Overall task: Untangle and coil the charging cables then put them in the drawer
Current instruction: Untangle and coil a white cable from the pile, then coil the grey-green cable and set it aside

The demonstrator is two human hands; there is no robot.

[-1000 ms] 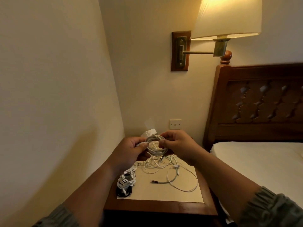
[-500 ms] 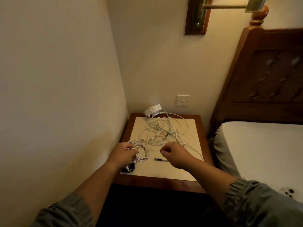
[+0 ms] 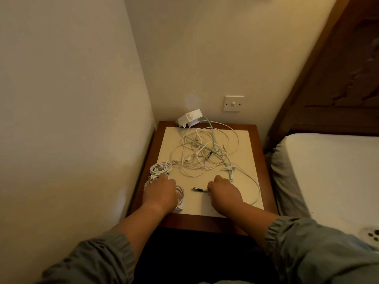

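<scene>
The nightstand is wedged against the left wall, and a smooth pale inlay is framed by its wooden rim. At the front-left corner a coiled white cable is covered by the left hand; the fingers are hidden, so its grip cannot be told. A second coil lies just behind. A dark-tipped cable end is pinched by the right hand. Thin tangled cables are spread mid-top. The mattress is cut off at the right.
</scene>
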